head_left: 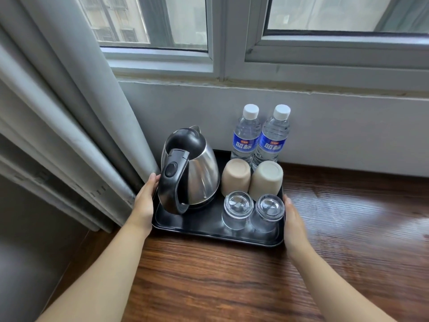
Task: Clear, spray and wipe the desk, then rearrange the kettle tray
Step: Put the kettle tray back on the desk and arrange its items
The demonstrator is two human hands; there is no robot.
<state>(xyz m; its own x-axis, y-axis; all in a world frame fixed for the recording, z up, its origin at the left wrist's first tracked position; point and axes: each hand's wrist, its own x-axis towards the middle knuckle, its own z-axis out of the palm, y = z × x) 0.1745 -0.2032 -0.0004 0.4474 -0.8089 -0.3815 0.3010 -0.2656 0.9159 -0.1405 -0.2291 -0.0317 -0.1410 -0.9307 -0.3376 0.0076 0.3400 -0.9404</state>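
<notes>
A black tray (199,231) sits on the dark wooden desk (232,275), pushed into the corner under the window. On it stand a steel kettle (197,173) with a black handle, two beige cups (235,176) turned upside down, two clear glasses (238,209) also upside down, and two water bottles (246,135) at the back. My left hand (145,201) lies flat against the tray's left edge, fingers straight. My right hand (293,219) lies flat against the tray's right edge.
A grey curtain (76,135) hangs at the left, touching the tray's corner. The white wall (336,126) and window frame rise right behind the tray. The desk surface to the right shines with reflected light.
</notes>
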